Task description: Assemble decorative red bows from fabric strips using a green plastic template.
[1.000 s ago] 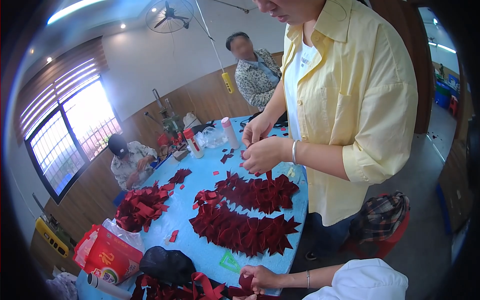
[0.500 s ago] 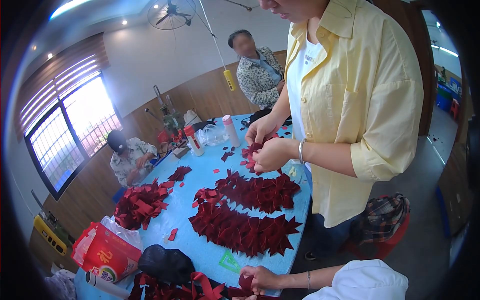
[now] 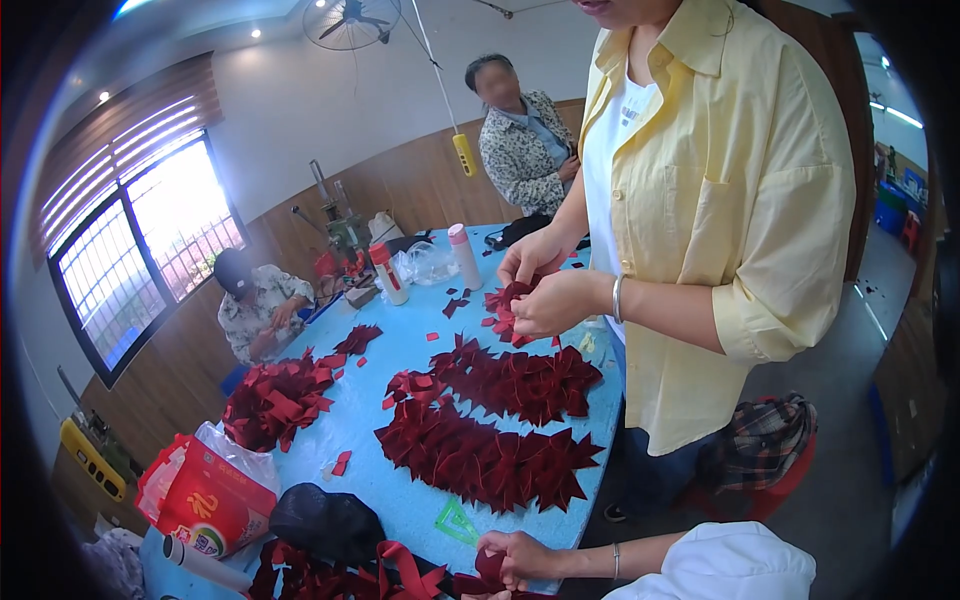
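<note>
Red ribbon piece: dark red, at the near edge of the blue table, close to its near right corner. It lies under and just left of the right hand. Its long axis cannot be made out, because the fingers cover most of it.

Right hand: comes in from the lower right on a white sleeve, with a thin bangle at the wrist. The fingers are curled down and closed over the ribbon piece, knuckles up. How firm the pinch is cannot be told. The left hand does not show plainly, so the right is the nearer hand, already on the piece.

Just left of the grip, along the same near edge, is a tangle of loose ribbon, running roughly along the edge and touching or nearly touching the held piece. A green triangle ruler lies flat just beyond the hand. A black cap sits left of that.

Mid-table there are two rows of finished bows, the near row and the far row, both lying crosswise. A heap of bows is at the left edge. A red-and-white bag is at the near left corner.

At the right edge a standing co-worker in a yellow shirt holds a bow in both hands, above the far row. Two bottles stand toward the far end, and two more people are seated or standing beyond.
</note>
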A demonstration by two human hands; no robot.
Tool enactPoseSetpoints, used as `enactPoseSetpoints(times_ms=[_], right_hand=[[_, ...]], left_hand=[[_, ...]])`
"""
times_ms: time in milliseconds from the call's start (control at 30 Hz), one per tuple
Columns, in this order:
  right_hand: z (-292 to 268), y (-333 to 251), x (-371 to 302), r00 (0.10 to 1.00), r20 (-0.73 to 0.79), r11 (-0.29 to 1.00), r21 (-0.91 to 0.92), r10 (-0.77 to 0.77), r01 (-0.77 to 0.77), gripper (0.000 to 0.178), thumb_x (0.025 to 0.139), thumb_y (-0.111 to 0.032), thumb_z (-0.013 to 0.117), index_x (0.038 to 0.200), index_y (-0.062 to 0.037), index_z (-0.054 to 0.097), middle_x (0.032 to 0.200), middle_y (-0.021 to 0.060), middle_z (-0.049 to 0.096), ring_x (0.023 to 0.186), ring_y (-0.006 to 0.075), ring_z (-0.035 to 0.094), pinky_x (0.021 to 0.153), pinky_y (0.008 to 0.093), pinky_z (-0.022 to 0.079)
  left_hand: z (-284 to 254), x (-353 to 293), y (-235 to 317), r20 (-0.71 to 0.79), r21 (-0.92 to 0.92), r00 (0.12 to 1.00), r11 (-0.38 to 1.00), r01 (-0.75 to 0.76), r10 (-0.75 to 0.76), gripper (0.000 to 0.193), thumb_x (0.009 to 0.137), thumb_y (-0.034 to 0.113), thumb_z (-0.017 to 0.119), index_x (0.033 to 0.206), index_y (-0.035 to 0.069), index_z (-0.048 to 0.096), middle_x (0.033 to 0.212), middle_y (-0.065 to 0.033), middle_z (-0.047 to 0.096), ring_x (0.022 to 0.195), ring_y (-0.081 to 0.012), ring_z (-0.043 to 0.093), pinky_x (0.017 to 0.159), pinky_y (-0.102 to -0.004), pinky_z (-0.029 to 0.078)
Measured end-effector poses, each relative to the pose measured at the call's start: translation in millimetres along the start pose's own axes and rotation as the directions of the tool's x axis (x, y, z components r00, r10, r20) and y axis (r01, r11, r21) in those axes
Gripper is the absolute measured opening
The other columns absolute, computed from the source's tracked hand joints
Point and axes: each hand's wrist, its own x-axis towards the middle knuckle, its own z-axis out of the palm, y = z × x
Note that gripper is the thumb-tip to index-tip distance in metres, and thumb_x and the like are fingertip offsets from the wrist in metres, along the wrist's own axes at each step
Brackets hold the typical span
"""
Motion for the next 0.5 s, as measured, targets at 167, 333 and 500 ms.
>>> enactPoseSetpoints(times_ms=[167,333,500], right_hand=[[0.6,-2.0,1.1,1.000,-0.011,1.000,-0.011,-0.014,0.013,0.025,0.078,-0.005,0.054,0.102,-0.0011,0.051,0.079,0.0090,0.065,0.058,0.0142,0.062,0.055,0.0247,0.049],[0.1,0.4,0.9,1.000,0.009,1.000,0.017,-0.018,0.018,0.024,0.079,-0.006,0.054,0.102,-0.0011,0.051,0.078,0.0092,0.065,0.058,0.0143,0.063,0.055,0.0250,0.050],[1.4,-3.1,0.1,0.999,-0.023,1.000,-0.015,-0.026,0.026,0.024,0.080,-0.007,0.055,0.103,-0.0014,0.051,0.077,0.0098,0.066,0.059,0.0146,0.063,0.055,0.0253,0.050]], left_hand=[[-0.8,0.9,-2.0,0.004,-0.030,1.000,0.999,-0.031,0.031,0.022,0.076,0.014,0.066,0.094,0.002,0.058,0.086,-0.0035,0.061,0.067,-0.0084,0.054,0.056,-0.0178,0.040],[1.7,0.5,-2.9,-0.037,-0.035,0.999,0.999,-0.037,0.036,0.021,0.077,0.013,0.067,0.092,0.001,0.059,0.083,-0.0024,0.061,0.063,-0.0079,0.054,0.053,-0.0182,0.040],[-4.7,-0.8,-0.7,0.030,-0.060,1.000,0.998,-0.009,0.010,0.019,0.077,0.012,0.066,0.090,0.000,0.060,0.080,-0.0020,0.061,0.063,-0.0088,0.055,0.053,-0.0192,0.041]])
